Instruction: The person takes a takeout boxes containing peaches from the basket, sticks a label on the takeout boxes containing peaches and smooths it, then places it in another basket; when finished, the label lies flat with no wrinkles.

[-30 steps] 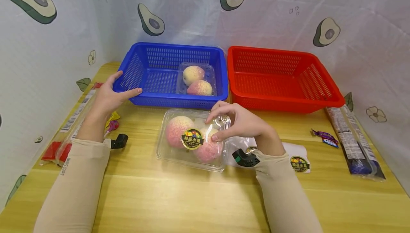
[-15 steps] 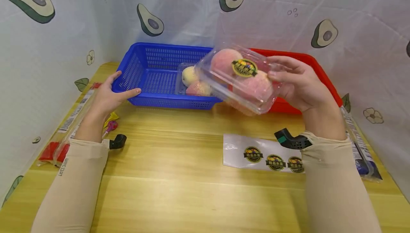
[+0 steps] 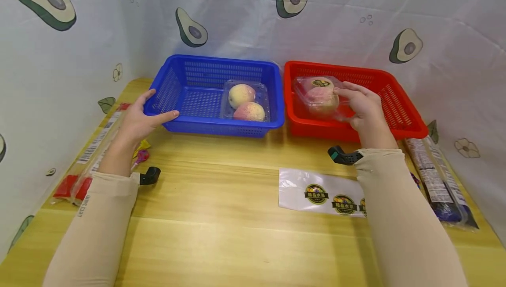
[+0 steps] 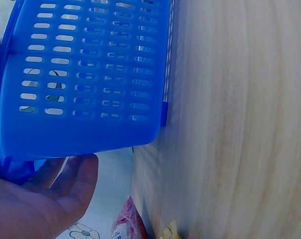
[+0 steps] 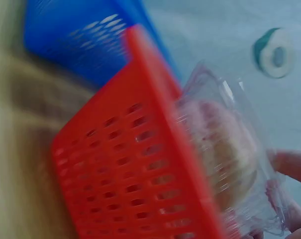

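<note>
Now, the scene in lines:

Labelled box: a clear clamshell of peaches (image 3: 318, 94) with a round sticker on its lid sits low inside the red basket (image 3: 399, 120), at that basket's left end; whether it already rests on the bottom cannot be told. The right wrist view, blurred, shows it just past the red rim (image 5: 190, 164).

Right hand: the right hand (image 3: 363, 105) grips the right side of the box, fingers curled over the lid and thumb below.

Left hand: the left hand (image 3: 140, 118) holds the near left corner of the blue basket (image 3: 174, 80), thumb along the near rim, fingers loosely round the left wall; the left wrist view shows the palm (image 4: 41, 204) under that corner.

Unlabelled box: a second clamshell of peaches (image 3: 246, 102) lies in the right half of the blue basket, no sticker visible on it.

Sticker sheet: a sheet of stickers (image 3: 316, 192) lies on the near right of the table (image 3: 221, 234), with at least two stickers left on it.

Progress, as a judgement: one box labelled and nearly set down in the red basket; one box in the blue basket is left to label.
</note>
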The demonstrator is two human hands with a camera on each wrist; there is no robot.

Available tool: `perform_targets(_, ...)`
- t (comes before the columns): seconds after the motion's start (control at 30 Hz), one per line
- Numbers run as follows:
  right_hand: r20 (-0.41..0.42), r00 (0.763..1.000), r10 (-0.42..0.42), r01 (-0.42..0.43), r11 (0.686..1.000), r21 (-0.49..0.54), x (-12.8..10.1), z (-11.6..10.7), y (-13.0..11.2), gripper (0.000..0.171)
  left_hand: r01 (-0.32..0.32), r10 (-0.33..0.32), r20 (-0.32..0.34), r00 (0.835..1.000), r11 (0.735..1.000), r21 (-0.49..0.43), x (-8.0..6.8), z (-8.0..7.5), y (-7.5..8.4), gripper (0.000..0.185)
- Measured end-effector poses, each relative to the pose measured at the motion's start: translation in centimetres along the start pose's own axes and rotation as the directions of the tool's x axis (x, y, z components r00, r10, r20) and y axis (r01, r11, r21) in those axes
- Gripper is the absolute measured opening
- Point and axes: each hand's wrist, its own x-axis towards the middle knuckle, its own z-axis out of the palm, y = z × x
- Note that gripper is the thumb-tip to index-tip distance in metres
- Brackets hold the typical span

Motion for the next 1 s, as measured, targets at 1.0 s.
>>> perform_targets(1.0,0.400,0.871,-0.285,0.491,0.492,-0.718,-1.9,-2.5,2.5,0.075,0.001,-0.002,-0.030,1.000,0.999,-0.045,0.0,0.2,-0.2,0.116)
